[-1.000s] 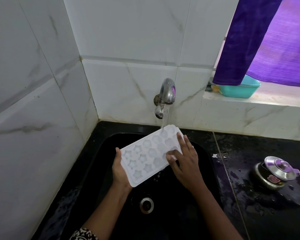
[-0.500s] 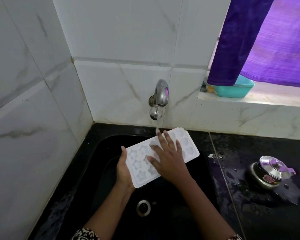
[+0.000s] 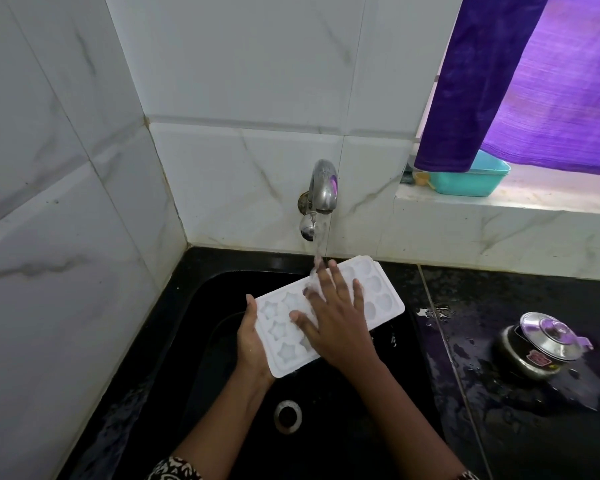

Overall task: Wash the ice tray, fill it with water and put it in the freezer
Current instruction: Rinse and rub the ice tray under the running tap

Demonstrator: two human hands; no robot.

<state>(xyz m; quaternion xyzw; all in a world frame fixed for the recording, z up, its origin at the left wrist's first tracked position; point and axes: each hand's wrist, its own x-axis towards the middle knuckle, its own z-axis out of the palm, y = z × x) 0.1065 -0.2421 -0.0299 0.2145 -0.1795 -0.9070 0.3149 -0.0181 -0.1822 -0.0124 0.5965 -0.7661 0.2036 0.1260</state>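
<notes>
Both forearms are reaching in from six o'clock over the black sink (image 3: 201, 306). The left hand (image 3: 252, 344) is gripping the ice tray (image 3: 378, 296) at its seven o'clock end, with the thumb lying along the rim. Its fingers are passing beneath the tray and are hidden. The right hand (image 3: 333, 320) is lying open and flat on the tray's top, fingers spread and pointing toward twelve o'clock, covering the middle cavities. Water (image 3: 318, 242) from the tap (image 3: 323, 188) is falling on that hand's fingertips, blurring them. The white tray is being held above the sink, its long axis running from seven to one o'clock. Its one o'clock end is sticking out past the right hand.
</notes>
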